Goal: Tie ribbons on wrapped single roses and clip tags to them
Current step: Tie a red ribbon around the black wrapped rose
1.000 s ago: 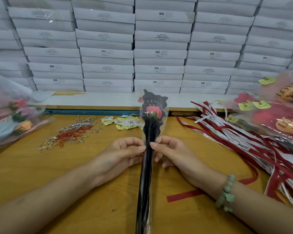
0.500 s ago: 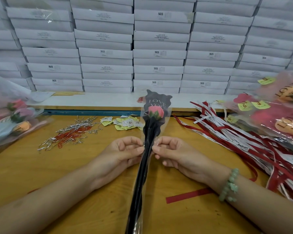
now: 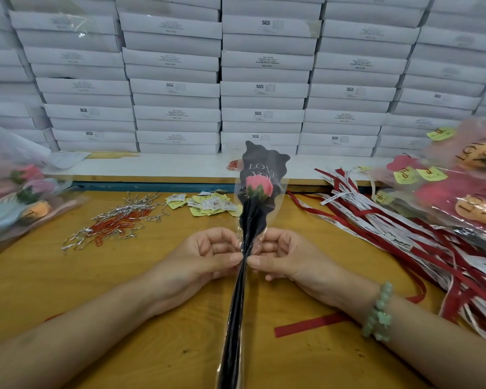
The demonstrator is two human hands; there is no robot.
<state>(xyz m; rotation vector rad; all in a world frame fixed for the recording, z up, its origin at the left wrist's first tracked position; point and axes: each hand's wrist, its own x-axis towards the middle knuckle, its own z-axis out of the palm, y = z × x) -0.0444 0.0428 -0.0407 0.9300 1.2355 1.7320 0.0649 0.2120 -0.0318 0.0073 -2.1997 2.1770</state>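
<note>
A single wrapped rose [image 3: 255, 211] stands almost upright in the middle of the frame. Its pink bloom sits in a clear sleeve with a black backing printed "LOVE YOU", and the long dark stem runs down to the bottom edge. The left hand [image 3: 208, 256] and the right hand [image 3: 288, 258] meet at the narrow neck of the sleeve just below the bloom, one on each side. Both sets of fingers [image 3: 230, 258] are curled in tight, the thumb and fingertips of each hand pinching the wrapping. A green bead bracelet [image 3: 379, 315] circles the right wrist. Both forearms rest low over the yellow wooden desk [image 3: 54, 276]. A loose red ribbon strip [image 3: 306, 322] lies flat on the desk in the lower right, passing under the right wrist. A thick pile of red and white ribbons [image 3: 382, 231] fans across the right side of the frame. In the upper right of that side lies a heap of wrapped roses [image 3: 460, 197] bearing yellow tags. Behind the held rose, at centre, is a small scatter of yellow and white paper tags [image 3: 208, 203]. To their left lies a tangle of silver and red clips [image 3: 118, 223]. More wrapped roses [image 3: 23, 197] lie at the far left edge. Rows of stacked white boxes [image 3: 264, 88] fill the whole upper half of the frame.
</note>
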